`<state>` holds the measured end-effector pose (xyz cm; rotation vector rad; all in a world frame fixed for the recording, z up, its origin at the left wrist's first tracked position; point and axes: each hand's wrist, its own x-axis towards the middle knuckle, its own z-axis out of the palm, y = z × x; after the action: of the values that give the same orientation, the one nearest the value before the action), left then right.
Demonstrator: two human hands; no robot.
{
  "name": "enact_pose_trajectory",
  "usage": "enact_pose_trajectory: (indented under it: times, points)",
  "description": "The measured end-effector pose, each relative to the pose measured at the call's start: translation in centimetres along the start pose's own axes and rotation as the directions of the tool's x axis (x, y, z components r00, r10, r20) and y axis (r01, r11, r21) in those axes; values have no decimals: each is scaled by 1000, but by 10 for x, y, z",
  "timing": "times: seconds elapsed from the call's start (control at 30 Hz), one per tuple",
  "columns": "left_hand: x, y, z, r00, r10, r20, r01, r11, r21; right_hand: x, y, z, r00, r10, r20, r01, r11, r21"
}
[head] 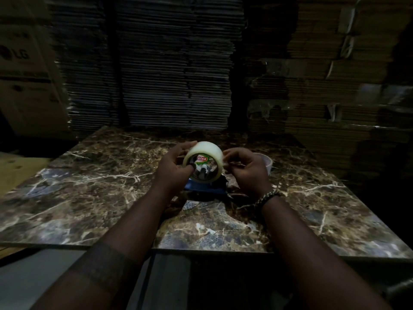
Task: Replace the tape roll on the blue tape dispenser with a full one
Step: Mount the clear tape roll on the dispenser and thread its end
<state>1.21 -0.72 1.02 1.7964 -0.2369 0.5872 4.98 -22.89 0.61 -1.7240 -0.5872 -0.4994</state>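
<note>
Roll: full tape roll (pixel 203 161) above blue dispenser (pixel 204 189) | grip: left hand (pixel 176 166) holds it by the core, right hand (pixel 243 170) pinches its edge | surface (pixel 89 198) marbled | risk: loose end may restick, dim light hides it.

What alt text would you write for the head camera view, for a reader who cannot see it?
Two bare hands hold a full roll of clear tape above a blue tape dispenser on a dark marble tabletop: the left hand grips it, the right hand picks at its edge. Stacked flattened cardboard fills the dim background.
</note>
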Motion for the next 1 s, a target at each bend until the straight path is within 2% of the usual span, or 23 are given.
enact_pose_trajectory:
  times: [0.37, 0.67, 1.0]
  points:
    - [-2, 0, -3, 999, -19, 29, 17, 999, 41, 2, 3, -5, 992, -125, -27, 118, 976, -181]
    - [-2, -5, -2, 995, -70, 72, 62, 991, 115, 0, 5, -6, 1000, -17, -20, 13, 986, -165]
    - [1, -10, -1, 987, -126, 102, 108, 979, 171, -2, 1, -17, 996, -8, 93, 42, 929, -367]
